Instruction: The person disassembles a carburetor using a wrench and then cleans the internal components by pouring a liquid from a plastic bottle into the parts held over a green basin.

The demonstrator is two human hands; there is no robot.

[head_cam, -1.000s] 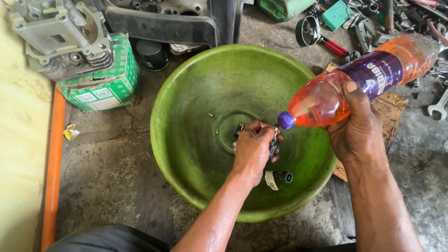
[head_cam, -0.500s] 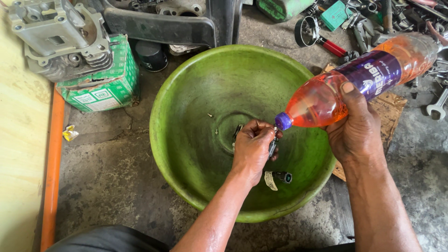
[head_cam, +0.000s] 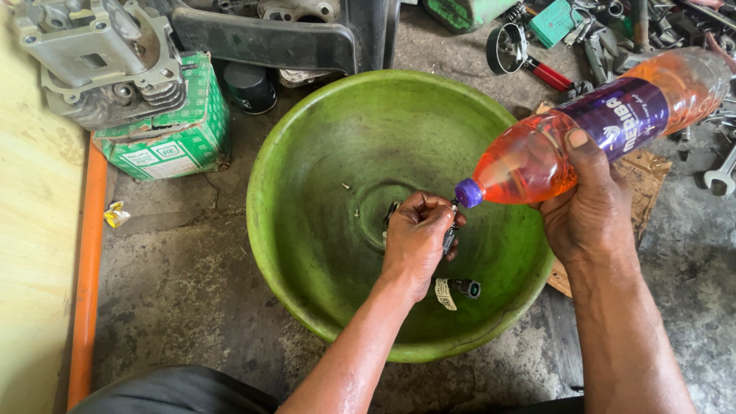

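Note:
My right hand (head_cam: 586, 207) grips a clear plastic bottle (head_cam: 606, 123) of orange liquid with a purple label, tilted so its purple cap points down and left. My left hand (head_cam: 418, 241) is closed around a small dark metal part (head_cam: 450, 234) inside a big green plastic basin (head_cam: 307, 222), right under the cap. Another small dark part with a pale tag (head_cam: 458, 290) lies on the basin's bottom near my left wrist. Tiny bits lie near the basin's centre.
A grey metal engine part (head_cam: 100, 57) rests on a green carton (head_cam: 172, 138) at the upper left. A black container (head_cam: 251, 86) stands behind the basin. Spanners and tools (head_cam: 667, 27) are scattered at the upper right. An orange pipe (head_cam: 84, 268) runs along the left. Cardboard (head_cam: 652, 172) lies under the bottle.
The bottle has tipped slightly, its cap a little lower and closer to my left hand. My left hand stays in the basin on the small part.

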